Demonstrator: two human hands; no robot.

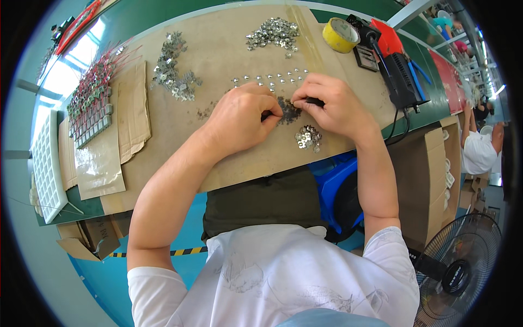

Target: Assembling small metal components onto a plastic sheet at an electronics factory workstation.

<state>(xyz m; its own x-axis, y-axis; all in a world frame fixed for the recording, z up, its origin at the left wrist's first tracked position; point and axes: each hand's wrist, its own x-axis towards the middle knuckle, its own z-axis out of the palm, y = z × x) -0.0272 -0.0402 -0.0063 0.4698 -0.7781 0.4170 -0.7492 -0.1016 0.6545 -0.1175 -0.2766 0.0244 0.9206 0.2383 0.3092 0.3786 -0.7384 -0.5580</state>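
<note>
My left hand (242, 117) and my right hand (332, 103) meet over a small dark heap of tiny parts (287, 111) on the cardboard-covered bench (229, 60). Each hand pinches something small and dark between thumb and fingers; what it is stays too small to tell. A little pile of shiny metal pieces (308, 137) lies just in front of my right hand. Rows of small metal pieces (269, 79) stand behind my hands.
Two larger heaps of metal clips (173, 68) (274, 34) lie further back. A bundle of red-wired parts (92, 101) and a white grid tray (46, 163) sit at the left. Yellow tape roll (340, 35), black tool box (400, 82), and a fan (460, 267) are at the right.
</note>
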